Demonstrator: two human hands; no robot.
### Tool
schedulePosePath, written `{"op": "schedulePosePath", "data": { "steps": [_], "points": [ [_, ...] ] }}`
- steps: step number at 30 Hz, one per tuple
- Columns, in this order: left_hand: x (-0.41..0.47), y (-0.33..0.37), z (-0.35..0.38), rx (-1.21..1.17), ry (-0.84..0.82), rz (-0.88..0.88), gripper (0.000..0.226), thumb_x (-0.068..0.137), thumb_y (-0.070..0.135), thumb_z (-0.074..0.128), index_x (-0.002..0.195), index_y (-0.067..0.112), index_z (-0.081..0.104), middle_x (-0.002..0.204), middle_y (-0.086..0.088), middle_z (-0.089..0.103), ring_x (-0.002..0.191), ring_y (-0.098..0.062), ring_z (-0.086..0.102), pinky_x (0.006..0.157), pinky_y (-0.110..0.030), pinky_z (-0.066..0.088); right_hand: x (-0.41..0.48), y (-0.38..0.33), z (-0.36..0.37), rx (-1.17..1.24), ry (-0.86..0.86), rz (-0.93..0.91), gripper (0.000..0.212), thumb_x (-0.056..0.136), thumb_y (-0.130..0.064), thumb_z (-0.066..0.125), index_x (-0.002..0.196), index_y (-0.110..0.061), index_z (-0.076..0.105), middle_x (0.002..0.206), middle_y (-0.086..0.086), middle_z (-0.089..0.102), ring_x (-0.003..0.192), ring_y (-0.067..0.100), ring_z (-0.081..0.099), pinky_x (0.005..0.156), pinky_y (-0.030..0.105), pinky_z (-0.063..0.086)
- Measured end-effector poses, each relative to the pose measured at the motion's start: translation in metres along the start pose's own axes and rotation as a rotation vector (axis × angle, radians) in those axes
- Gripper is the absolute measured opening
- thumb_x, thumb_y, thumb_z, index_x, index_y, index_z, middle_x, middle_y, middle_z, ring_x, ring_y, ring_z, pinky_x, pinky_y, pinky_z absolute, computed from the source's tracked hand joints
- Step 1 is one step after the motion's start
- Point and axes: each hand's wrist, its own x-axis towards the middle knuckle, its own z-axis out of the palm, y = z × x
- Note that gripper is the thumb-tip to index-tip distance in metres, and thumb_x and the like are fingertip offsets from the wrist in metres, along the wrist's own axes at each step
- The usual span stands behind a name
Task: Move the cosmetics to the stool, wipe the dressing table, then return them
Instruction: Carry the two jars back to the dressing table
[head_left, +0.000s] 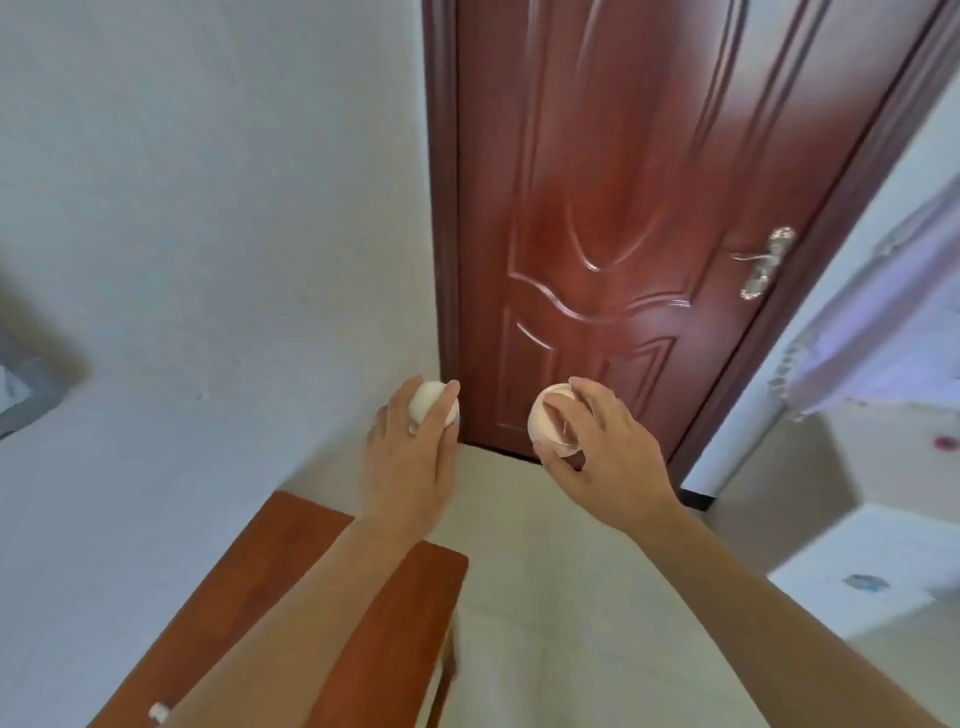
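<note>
Two jars aloft: white jar (434, 409) gripped in left hand (410, 460), pink jar (551, 422) pinched in right hand (610, 457); lower onto stool (270, 571), inside its far edge, upright

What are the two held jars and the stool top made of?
White jar in left hand: matte, probably plastic; no glare. Cream-pink jar in right hand: glossy plastic or glass; streaky reflections. Stool: red-brown wood or laminate, smooth sheen.

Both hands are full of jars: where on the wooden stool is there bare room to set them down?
The stool's far end, toward wall and door, is bare wood, as is its right edge. A small white item sits at the near left corner; the left forearm hides the middle.
</note>
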Motion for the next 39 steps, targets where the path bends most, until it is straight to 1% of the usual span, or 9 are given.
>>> {"op": "schedulePosePath", "data": {
  "steps": [5,9,14,17,21,24,28,35,39],
  "points": [
    [0.022,0.124,0.049,-0.117,-0.046,0.219,0.041,0.100,0.031,0.042,0.138,0.020,0.053,0.137,-0.015,0.046,0.114,-0.032,0.051,0.090,-0.045,0.050,-0.067,0.094,-0.079,-0.098,0.087,0.235,0.048,0.085,-0.053,0.060,0.127,-0.030,0.053,0.134,-0.005,0.046,0.106,0.018,0.058,0.065,0.029,0.055],
    [0.022,0.236,0.101,-0.203,-0.082,0.309,0.041,0.098,0.030,0.045,0.137,0.019,0.053,0.136,-0.012,0.047,0.115,-0.030,0.052,0.089,-0.045,0.052,-0.141,0.175,-0.139,-0.140,0.149,0.387,0.049,0.078,-0.050,0.068,0.122,-0.033,0.056,0.128,-0.008,0.049,0.097,0.019,0.060,0.055,0.027,0.050],
    [0.005,0.386,0.177,-0.312,-0.191,0.435,0.041,0.093,0.026,0.055,0.133,0.018,0.056,0.133,-0.012,0.050,0.110,-0.032,0.056,0.082,-0.045,0.054,-0.246,0.275,-0.213,-0.235,0.137,0.541,0.049,0.069,-0.041,0.079,0.114,-0.029,0.065,0.120,-0.001,0.058,0.092,0.024,0.065,0.057,0.028,0.051],
    [-0.011,0.462,0.211,-0.375,-0.278,0.511,0.041,0.091,0.020,0.062,0.131,0.016,0.057,0.132,-0.012,0.051,0.111,-0.033,0.056,0.082,-0.044,0.054,-0.301,0.320,-0.254,-0.284,0.097,0.659,0.050,0.068,-0.044,0.079,0.114,-0.032,0.063,0.121,-0.005,0.057,0.095,0.022,0.065,0.057,0.025,0.046],
    [-0.012,0.544,0.247,-0.406,-0.344,0.620,0.040,0.094,0.023,0.059,0.133,0.015,0.055,0.130,-0.011,0.051,0.110,-0.032,0.055,0.084,-0.044,0.053,-0.349,0.374,-0.298,-0.327,0.111,0.774,0.050,0.070,-0.047,0.077,0.116,-0.033,0.062,0.123,-0.007,0.054,0.097,0.020,0.064,0.057,0.025,0.045],
    [-0.003,0.593,0.279,-0.437,-0.365,0.663,0.041,0.095,0.025,0.056,0.136,0.017,0.052,0.133,-0.011,0.049,0.113,-0.031,0.054,0.086,-0.044,0.052,-0.370,0.417,-0.315,-0.352,0.158,0.853,0.050,0.071,-0.047,0.077,0.116,-0.034,0.060,0.123,-0.008,0.053,0.093,0.018,0.064,0.056,0.023,0.043],
    [0.011,0.647,0.335,-0.483,-0.405,0.707,0.042,0.095,0.025,0.057,0.136,0.019,0.051,0.135,-0.010,0.047,0.111,-0.030,0.054,0.082,-0.044,0.054,-0.386,0.480,-0.319,-0.355,0.186,0.935,0.051,0.072,-0.051,0.074,0.118,-0.037,0.056,0.124,-0.010,0.050,0.091,0.016,0.064,0.056,0.025,0.047],
    [0.065,0.745,0.457,-0.536,-0.473,0.691,0.041,0.096,0.027,0.054,0.136,0.020,0.047,0.139,-0.009,0.046,0.117,-0.028,0.051,0.086,-0.040,0.054,-0.376,0.625,-0.331,-0.392,0.116,0.992,0.052,0.075,-0.053,0.073,0.121,-0.039,0.054,0.129,-0.009,0.050,0.104,0.016,0.062,0.060,0.023,0.045],
    [0.102,0.805,0.507,-0.542,-0.524,0.739,0.042,0.098,0.030,0.052,0.138,0.022,0.043,0.142,-0.008,0.045,0.126,-0.027,0.047,0.090,-0.040,0.055,-0.366,0.701,-0.350,-0.395,0.115,1.034,0.049,0.077,-0.055,0.068,0.121,-0.042,0.051,0.130,-0.011,0.048,0.106,0.017,0.061,0.062,0.029,0.053]
  ]
}}
